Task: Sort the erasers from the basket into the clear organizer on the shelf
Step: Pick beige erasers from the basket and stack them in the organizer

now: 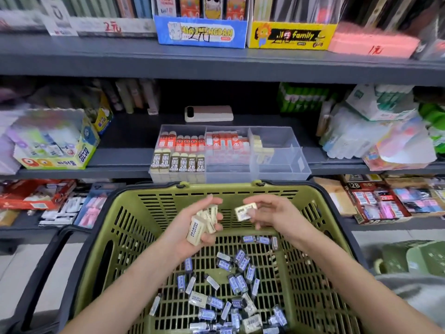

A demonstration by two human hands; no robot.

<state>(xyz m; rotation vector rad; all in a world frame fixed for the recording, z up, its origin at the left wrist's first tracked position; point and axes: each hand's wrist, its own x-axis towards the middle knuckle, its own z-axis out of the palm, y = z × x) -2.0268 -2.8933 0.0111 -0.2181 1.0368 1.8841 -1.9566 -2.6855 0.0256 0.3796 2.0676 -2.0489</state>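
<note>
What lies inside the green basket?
Loose erasers, mostly blue-sleeved with a few cream ones, lie scattered on the basket floor. Both forearms cross above it, hiding whatever lies beneath them.

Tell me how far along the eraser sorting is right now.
Done: the organizer's left and middle sections hold rows of erasers; its right sections hold only a few. In hand: the left hand holds a cream bunch, and the right hand pinches one eraser. Left: dozens of blue-wrapped erasers lie in the basket. Roughly midway, I'd guess.
</note>
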